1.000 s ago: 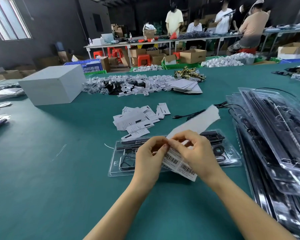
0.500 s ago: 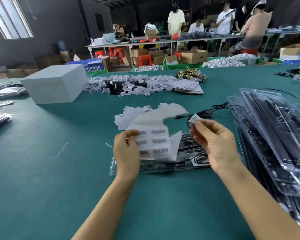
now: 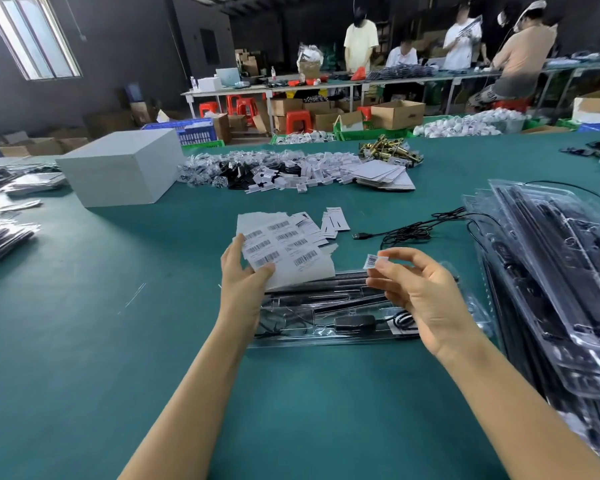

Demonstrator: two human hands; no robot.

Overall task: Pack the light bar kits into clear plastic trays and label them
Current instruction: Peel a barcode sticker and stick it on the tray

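Left hand (image 3: 242, 278) gripping the barcode label sheet (image 3: 284, 251), right hand (image 3: 418, 289) pinching 1 peeled barcode sticker (image 3: 372, 260), both just above the packed clear tray (image 3: 326, 317) on the green table (image 3: 84, 341).

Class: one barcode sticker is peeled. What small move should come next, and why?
Probably lower the right hand and press its small white barcode sticker onto the clear plastic tray below; the left hand only holds the white label sheet.

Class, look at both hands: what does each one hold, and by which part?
Left hand holds the label sheet by its lower left edge. Right hand pinches one barcode sticker by its right end.
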